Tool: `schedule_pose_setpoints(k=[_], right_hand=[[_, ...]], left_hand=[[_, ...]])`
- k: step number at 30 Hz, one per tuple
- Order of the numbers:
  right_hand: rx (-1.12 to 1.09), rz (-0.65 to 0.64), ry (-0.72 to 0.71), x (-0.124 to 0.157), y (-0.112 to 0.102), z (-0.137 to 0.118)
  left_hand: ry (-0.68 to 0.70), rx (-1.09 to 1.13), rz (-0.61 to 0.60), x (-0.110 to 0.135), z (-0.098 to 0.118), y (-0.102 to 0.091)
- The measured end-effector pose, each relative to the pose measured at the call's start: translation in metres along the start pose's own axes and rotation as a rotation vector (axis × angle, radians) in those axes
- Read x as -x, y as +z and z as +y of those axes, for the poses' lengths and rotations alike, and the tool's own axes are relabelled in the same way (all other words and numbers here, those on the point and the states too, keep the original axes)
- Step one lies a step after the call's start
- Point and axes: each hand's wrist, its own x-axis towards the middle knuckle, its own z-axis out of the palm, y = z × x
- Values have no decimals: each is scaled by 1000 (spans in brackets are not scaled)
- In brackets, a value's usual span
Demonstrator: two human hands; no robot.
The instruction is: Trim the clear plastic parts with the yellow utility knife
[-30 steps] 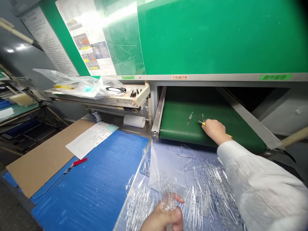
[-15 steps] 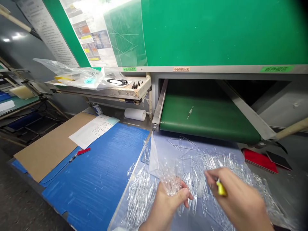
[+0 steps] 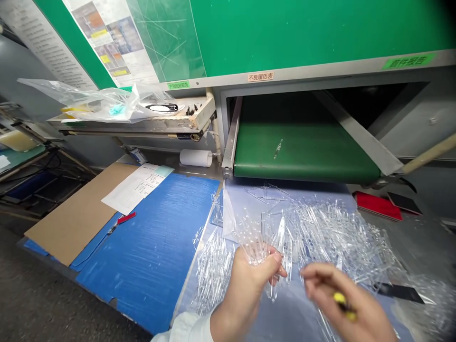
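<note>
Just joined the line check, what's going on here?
A person is working with bare hands over a heap of slender clear plastic parts on a pale blue sheet. The left hand grips a bunch of clear parts, while the right hand pinches a small yellow-handled tool. Behind them, a single clear part lies on a green conveyor belt.

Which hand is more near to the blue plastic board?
The left hand, holding clear plastic strips, is just right of the blue plastic board. The right hand is farther right, past it.
</note>
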Motion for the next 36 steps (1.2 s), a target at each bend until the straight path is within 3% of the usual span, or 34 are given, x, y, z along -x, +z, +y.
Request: schedule_pose_setpoints(k=[3,8,14,20,23,36], right_hand=[[-191,-39,339,-24,-5,-1],[-379,-206,461,-51,2,-4],[-213,-270,288,-41,0,-2],[241,-364,-5,-21,-16,-1],[353,-380,-115,-14,-17,1],[417,-344,-218,-17,-16,0]], left_hand=[[-56,-62,29,2,2,1],[-116,-109,-94,2,0,1],[-50,-79,-99,4,-2,-6],[-15,-130,-111,5,2,-11],[7,-135,-122,5,0,-12],[54,-193,-107,8,1,-12]])
